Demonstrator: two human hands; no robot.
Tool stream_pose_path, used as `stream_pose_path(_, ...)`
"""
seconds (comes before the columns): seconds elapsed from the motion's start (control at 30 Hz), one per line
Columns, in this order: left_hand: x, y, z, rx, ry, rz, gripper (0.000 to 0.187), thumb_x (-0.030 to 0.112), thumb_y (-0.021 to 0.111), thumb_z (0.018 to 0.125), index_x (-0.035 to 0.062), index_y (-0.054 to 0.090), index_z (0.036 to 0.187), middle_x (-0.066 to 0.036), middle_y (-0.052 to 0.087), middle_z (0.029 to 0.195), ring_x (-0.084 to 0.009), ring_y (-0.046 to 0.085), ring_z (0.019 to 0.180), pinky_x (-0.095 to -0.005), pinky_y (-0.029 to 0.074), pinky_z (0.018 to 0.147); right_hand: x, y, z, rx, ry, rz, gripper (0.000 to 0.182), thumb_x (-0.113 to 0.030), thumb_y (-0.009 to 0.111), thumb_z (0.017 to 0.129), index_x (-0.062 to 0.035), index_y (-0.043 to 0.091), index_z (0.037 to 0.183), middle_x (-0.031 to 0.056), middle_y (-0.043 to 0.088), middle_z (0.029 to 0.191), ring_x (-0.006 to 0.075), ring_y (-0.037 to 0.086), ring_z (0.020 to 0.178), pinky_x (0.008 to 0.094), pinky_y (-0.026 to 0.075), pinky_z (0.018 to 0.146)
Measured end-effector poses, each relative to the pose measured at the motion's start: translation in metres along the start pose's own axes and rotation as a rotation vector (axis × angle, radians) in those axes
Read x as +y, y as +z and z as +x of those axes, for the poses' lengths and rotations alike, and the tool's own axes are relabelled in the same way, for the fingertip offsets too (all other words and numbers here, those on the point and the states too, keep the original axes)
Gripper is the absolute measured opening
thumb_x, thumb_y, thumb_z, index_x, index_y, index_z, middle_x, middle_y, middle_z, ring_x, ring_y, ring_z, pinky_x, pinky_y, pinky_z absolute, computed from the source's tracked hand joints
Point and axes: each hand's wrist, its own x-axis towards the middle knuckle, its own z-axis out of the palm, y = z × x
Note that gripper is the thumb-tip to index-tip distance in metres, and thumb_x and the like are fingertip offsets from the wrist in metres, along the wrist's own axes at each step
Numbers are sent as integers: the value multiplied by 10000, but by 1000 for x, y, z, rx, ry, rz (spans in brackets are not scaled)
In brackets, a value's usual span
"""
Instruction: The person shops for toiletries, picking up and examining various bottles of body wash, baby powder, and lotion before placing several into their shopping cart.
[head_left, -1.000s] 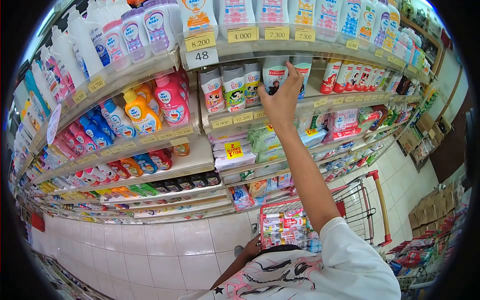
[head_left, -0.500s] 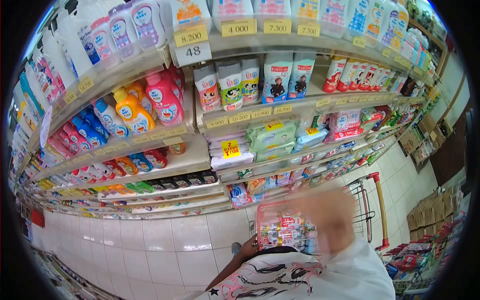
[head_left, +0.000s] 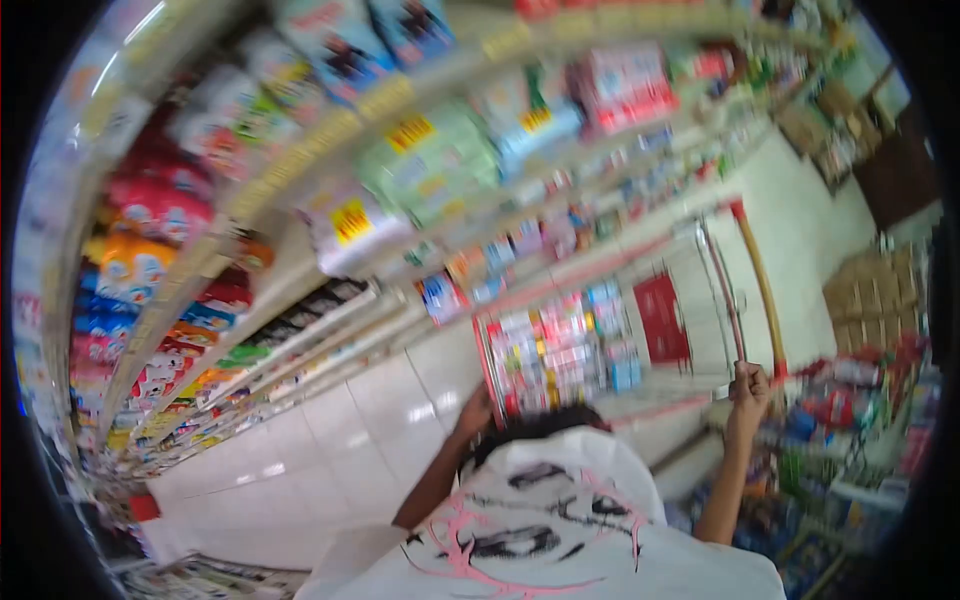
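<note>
A shopping cart with a red front rim holds many small bottles and packs. My left hand is closed on the cart's near left rim, its fingers blurred and partly hidden. On the right, my right hand is a fist around the cart's metal side rail, close to the yellow and red handle. A red panel sits inside the cart behind the goods. The whole view is smeared by motion.
Shelves run along the left and top, with green wipes packs, a white-purple pack and colourful bottles. White floor tiles lie below them. Brown bags and packaged goods stand at the right.
The view has turned and shifted, so the shelves appear tilted and more of the cart shows. My right hand has moved from in front of the shirt over to the cart's right rail.
</note>
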Motion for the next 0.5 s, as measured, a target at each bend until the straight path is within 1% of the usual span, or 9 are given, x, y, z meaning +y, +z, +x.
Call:
stream_pose_path(0.03, 3, 6, -3, 48, -100, -159, 590, 105, 538, 909, 17, 297, 1441, -201, 397, 1426, -292, 383, 1321, -384, 285, 1111, 54, -35, -24, 95, 147, -53, 125, -179, 614, 923, -59, 631, 892, -19, 563, 756, 70, 471, 656, 210, 375, 603)
stream_pose_path(0.07, -46, 8, 6, 174, 73, 255, 688, 116, 585, 877, 31, 238, 1465, -245, 297, 1451, -380, 318, 1341, -415, 289, 1107, 104, -49, -52, 144, 65, -216, 156, -233, 619, 923, -93, 646, 861, -55, 537, 713, 56, 445, 610, 212, 346, 541)
stream_pose_path(0.1, -17, 15, 2, 315, 98, 414, 762, 115, 626, 837, 42, 213, 1474, -279, 230, 1443, -442, 289, 1323, -456, 291, 1098, 152, -76, -84, 15, 350, -378, 202, -229, 558, 936, -56, 606, 845, -21, 515, 671, 94, 450, 580, 261, 368, 526)
stream_pose_path(0.17, 21, 25, 3, 334, 117, 676, 756, 72, 615, 808, 64, 245, 1468, -273, 232, 1436, -453, 320, 1283, -487, 288, 1085, 259, -93, -154, -322, 559, -768, 199, -205, 528, 926, -43, 631, 874, 38, 593, 700, 136, 533, 579, 251, 443, 559)
stream_pose_path(0.2, 22, 33, 7, 332, 172, 812, 737, 54, 608, 799, 71, 278, 1457, -254, 251, 1433, -443, 328, 1279, -489, 289, 1081, 291, -80, -185, -127, 1061, -320, 244, -246, 523, 917, -24, 622, 943, 86, 644, 809, 168, 574, 654, 303, 495, 621)
stream_pose_path(0.23, 25, 41, 14, 228, 212, 819, 693, 82, 597, 814, 76, 310, 1445, -242, 269, 1433, -436, 312, 1292, -508, 253, 1091, 325, -67, -217, -101, 1292, -30, 366, -329, 515, 916, -19, 603, 1089, 138, 670, 978, 261, 611, 814, 380, 506, 764)
stream_pose_path(0.3, 29, 63, 37, 48, 290, 830, 607, 17, 578, 777, 87, 444, 1365, -186, 362, 1397, -397, 341, 1289, -481, 300, 1085, 296, -42, -228, -170, 1522, 224, 471, -405, 497, 914, -12, 546, 1169, 138, 617, 1081, 252, 569, 929, 381, 454, 845)
stream_pose_path(0.33, 24, 74, 52, -88, 286, 761, 547, 102, 593, 828, 63, 443, 1352, -199, 388, 1375, -390, 364, 1288, -478, 304, 1085, 267, -31, -220, -234, 1574, 226, 527, -444, 488, 913, -9, 517, 1209, 138, 591, 1133, 248, 548, 987, 381, 428, 886)
stream_pose_path(0.5, -64, 141, 141, -315, 227, 763, 427, 141, 604, 809, 20, 534, 1212, -163, 567, 1181, -332, 539, 1113, -424, 466, 922, 171, -27, -150, -513, 1622, -49, 817, -636, 442, 909, 8, 374, 1408, 138, 461, 1391, 225, 444, 1274, 383, 297, 1090)
